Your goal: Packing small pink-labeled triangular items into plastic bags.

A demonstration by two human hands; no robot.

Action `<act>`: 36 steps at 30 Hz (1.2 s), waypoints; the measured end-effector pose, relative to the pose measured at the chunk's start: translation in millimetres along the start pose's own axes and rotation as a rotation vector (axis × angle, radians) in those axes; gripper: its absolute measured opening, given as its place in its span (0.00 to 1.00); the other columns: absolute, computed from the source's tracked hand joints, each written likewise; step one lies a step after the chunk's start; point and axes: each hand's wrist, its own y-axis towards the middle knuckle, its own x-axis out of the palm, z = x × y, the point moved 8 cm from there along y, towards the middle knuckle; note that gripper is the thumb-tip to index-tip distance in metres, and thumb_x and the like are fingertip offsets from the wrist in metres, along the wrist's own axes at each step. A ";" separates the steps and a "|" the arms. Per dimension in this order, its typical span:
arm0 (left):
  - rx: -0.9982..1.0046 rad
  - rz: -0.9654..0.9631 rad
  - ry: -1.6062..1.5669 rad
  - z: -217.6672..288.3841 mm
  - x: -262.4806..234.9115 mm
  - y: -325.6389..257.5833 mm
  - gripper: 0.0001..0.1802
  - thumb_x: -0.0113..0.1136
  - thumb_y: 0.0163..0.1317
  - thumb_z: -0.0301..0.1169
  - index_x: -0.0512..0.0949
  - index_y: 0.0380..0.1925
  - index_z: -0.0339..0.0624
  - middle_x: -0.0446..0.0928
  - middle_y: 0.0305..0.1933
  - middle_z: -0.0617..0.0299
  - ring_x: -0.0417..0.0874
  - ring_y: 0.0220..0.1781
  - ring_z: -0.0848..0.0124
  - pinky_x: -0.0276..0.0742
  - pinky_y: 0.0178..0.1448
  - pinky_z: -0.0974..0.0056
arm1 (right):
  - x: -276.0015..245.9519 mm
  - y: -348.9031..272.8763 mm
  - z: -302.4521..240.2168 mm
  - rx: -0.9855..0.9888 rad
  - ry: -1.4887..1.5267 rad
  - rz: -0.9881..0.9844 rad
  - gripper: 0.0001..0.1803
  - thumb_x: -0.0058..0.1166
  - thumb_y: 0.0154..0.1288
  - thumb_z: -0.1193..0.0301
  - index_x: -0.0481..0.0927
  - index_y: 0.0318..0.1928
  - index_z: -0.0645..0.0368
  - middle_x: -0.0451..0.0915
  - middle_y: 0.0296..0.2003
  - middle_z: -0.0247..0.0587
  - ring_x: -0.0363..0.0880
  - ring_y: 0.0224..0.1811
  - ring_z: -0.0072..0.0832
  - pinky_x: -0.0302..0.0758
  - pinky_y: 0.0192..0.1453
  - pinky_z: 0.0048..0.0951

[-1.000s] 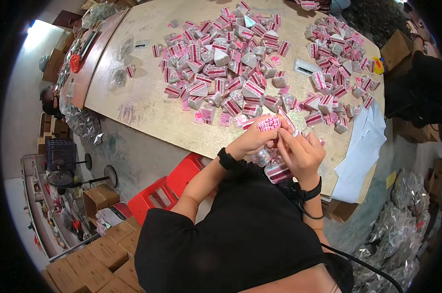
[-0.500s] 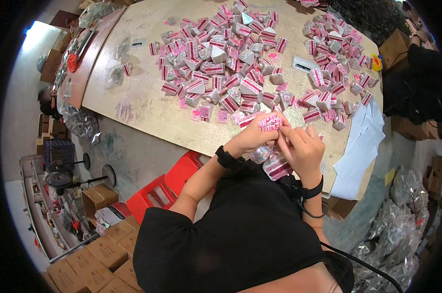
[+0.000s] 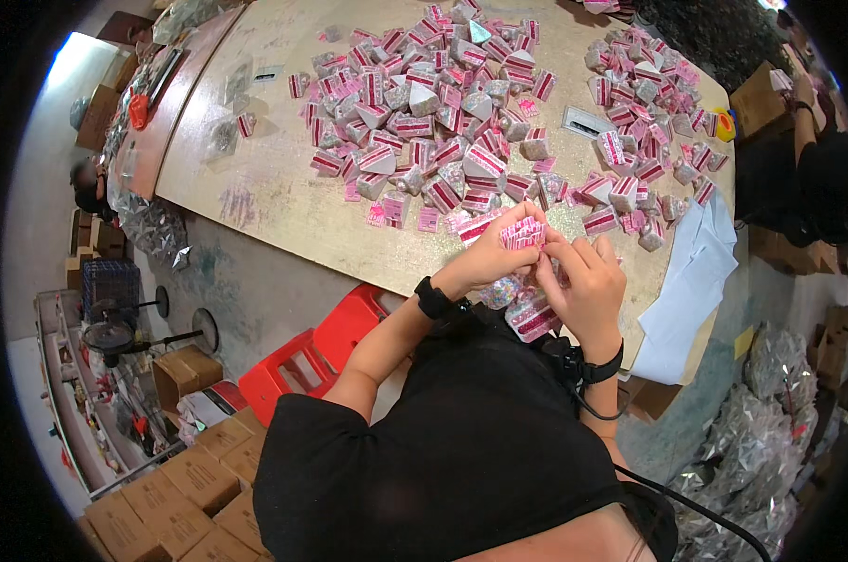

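Near the table's front edge, my left hand [image 3: 491,255] is closed on a small pink-and-white printed tag [image 3: 522,234], thumb and fingers pressed against it. My right hand [image 3: 588,286] meets it at the tag's lower right corner, with thumb and forefinger pinched together; whatever lies between those fingertips is too small to make out. Just below both hands sit a cake-slice-shaped piece [image 3: 534,318] with dark pink and white layers and a glittery, multicoloured rounded piece [image 3: 499,293]. Whether these are joined to the tag is hidden by my fingers.
A large heap of wrapped cake-slice pieces [image 3: 415,124] covers the middle of the table [image 3: 283,201], with a smaller heap [image 3: 635,89] at right. Pale blue-white sheets [image 3: 682,290] hang over the right edge. Red stools [image 3: 302,361] stand left of me; another person [image 3: 803,159] is at far right.
My hands stay together at nearly the same spot. The tag is turned slightly and shows more of its printed face, and the fingers of my right hand have shifted a little.
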 end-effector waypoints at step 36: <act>0.232 -0.039 0.479 10.2 5.1 1.0 0.16 0.57 0.49 0.21 0.66 0.40 0.39 0.68 0.40 0.63 0.69 0.47 0.78 0.65 0.53 0.71 | -2.4 -5.9 14.3 0.074 0.216 0.031 0.06 0.61 0.47 0.75 0.79 0.29 0.57 0.70 0.17 0.33 0.64 0.19 0.27 0.61 0.23 0.28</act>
